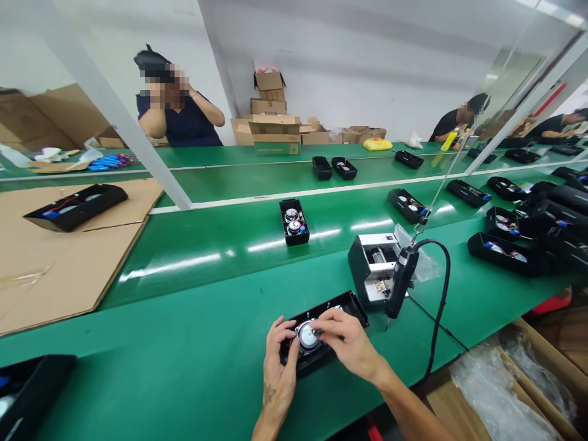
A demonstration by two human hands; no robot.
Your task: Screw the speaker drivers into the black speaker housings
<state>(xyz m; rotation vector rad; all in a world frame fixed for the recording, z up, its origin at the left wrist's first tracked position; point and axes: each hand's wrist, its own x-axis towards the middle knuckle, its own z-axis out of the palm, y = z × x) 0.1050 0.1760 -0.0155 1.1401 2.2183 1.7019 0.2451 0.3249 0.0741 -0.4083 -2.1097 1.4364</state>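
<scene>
On the near edge of the green bench (184, 361), a long black case (315, 364) lay at a slant, its middle partly hidden under our hands. One round speaker (307, 338) showed inside it; a second pale part toward the far end was mostly covered, so we could not name it. Our left hand (278, 358) curved about the case's left end, thumb and fingers apart beside the speaker; we could not tell whether it gripped anything. Our right hand (344, 338) pinched a small dark piece (316, 332) over the speaker, too little of it visible to identify.

Just beyond, we had one silver-and-black machine (359, 269), partly blocked by one hanging screwdriver (402, 282). One open case (294, 222) with two speakers stood on the middle strip, and two more cases (333, 168) sat side by side farther back. To the left we counted two, one on flat cardboard (41, 269), one cut off by the frame. At right, the piled cases (551, 226) overlapped too much to count. Three co-workers (188, 125) sat opposite, one cropped at the edge.
</scene>
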